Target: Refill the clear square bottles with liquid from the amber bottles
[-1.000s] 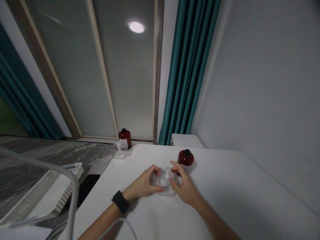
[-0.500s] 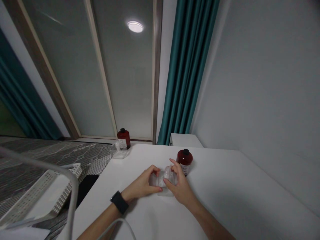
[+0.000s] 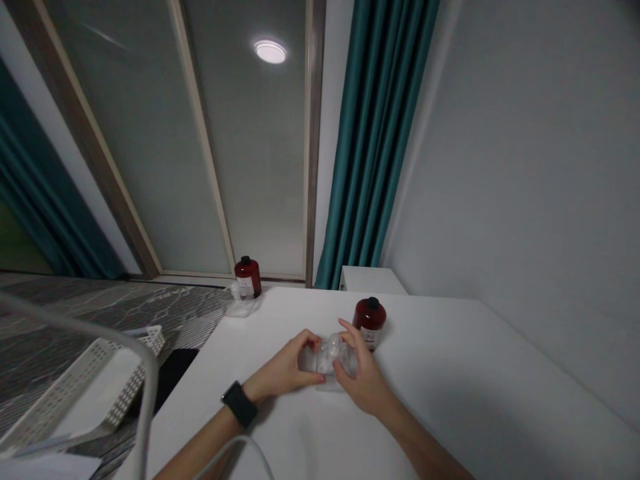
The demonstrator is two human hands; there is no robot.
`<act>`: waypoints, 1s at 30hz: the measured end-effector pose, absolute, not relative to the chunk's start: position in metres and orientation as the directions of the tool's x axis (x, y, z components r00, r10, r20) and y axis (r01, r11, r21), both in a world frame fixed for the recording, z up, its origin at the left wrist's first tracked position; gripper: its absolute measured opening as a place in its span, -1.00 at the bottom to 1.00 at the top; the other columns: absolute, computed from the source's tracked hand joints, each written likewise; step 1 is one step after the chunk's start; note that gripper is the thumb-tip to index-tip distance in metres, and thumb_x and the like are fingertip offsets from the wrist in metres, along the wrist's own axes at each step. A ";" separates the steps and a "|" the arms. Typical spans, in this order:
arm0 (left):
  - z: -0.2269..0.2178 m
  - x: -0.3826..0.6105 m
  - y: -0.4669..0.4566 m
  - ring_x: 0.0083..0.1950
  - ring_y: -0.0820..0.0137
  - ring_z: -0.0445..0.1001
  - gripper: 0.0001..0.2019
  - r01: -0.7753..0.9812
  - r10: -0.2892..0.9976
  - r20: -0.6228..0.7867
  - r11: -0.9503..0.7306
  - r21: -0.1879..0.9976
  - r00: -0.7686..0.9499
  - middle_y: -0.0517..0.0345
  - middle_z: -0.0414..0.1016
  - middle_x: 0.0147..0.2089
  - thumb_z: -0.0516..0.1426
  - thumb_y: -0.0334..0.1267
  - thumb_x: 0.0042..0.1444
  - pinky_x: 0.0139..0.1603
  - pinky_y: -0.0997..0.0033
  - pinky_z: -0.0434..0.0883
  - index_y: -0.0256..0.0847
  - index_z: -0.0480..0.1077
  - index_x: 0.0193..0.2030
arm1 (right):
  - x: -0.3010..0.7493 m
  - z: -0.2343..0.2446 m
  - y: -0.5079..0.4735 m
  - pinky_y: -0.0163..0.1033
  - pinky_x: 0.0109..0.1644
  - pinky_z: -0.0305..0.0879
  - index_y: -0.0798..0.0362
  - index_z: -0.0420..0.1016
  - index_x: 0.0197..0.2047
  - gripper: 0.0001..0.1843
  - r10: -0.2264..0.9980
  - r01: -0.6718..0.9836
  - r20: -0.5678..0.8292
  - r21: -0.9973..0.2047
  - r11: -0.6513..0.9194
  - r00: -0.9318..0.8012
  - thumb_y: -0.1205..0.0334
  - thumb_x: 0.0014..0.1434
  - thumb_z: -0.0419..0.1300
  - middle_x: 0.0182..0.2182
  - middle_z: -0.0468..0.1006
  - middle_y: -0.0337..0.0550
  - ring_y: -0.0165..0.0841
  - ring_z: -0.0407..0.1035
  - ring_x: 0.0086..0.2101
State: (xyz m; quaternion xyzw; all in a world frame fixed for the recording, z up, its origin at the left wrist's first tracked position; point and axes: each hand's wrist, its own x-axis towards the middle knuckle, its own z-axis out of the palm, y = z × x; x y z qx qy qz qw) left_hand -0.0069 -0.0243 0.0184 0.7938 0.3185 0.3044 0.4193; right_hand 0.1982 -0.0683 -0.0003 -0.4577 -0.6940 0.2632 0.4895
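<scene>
Between my hands a clear, see-through container [image 3: 326,360] with a rounded, lumpy clear part on top rests on the white table [image 3: 280,433]. My left hand [image 3: 293,365] grips its left side, fingers behind and thumb in front. On its right side is my right hand [image 3: 363,377], closed, with the thumb at the front, other fingers behind and one finger raised. The exact kind of container is hard to make out, as the fingers cover parts of it. Just behind my right hand stands a dark red bottle [image 3: 370,320] with a black cap and pale label.
A second dark red bottle [image 3: 247,277] stands at the far left corner, beside another clear object [image 3: 239,303]. Left of the table are a white perforated basket [image 3: 65,400] and a black item [image 3: 175,373]. A pale curved bar [image 3: 147,400] crosses the lower left foreground.
My right thumb has shifted slightly right along the clear container, and the rounded top part shows more plainly. My left hand and the bottles stay in place.
</scene>
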 end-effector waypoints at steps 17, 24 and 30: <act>0.018 -0.007 -0.024 -0.01 0.22 0.37 -0.55 0.230 0.744 0.236 -0.465 0.855 0.625 0.10 0.39 -0.06 0.36 -0.18 0.00 0.08 0.22 0.32 -0.19 0.30 -0.03 | 0.193 0.001 -0.068 0.00 0.20 0.25 -0.02 0.01 0.38 -0.19 0.933 0.350 0.359 -0.872 0.343 -0.021 0.27 0.09 0.20 -0.06 0.40 -0.08 -0.21 0.37 -0.03; 0.019 -0.006 -0.025 -0.01 0.20 0.38 -0.54 0.271 0.762 0.199 -0.443 0.855 0.616 0.10 0.39 -0.07 0.36 -0.23 -0.03 0.08 0.20 0.32 -0.19 0.29 -0.03 | 0.196 -0.001 -0.066 -0.04 0.16 0.26 -0.03 -0.06 0.40 -0.20 0.886 0.279 0.463 -0.847 0.452 -0.030 0.31 0.14 0.15 -0.19 0.44 -0.16 -0.26 0.40 -0.13; 0.016 -0.007 -0.025 -0.01 0.23 0.36 -0.55 0.235 0.748 0.225 -0.455 0.859 0.625 0.13 0.37 -0.08 0.36 -0.22 -0.02 0.07 0.24 0.31 -0.18 0.28 -0.04 | 0.194 -0.002 -0.069 -0.02 0.19 0.26 -0.06 -0.06 0.41 -0.19 0.906 0.249 0.410 -0.871 0.422 -0.102 0.35 0.14 0.13 -0.03 0.45 -0.07 -0.22 0.40 -0.02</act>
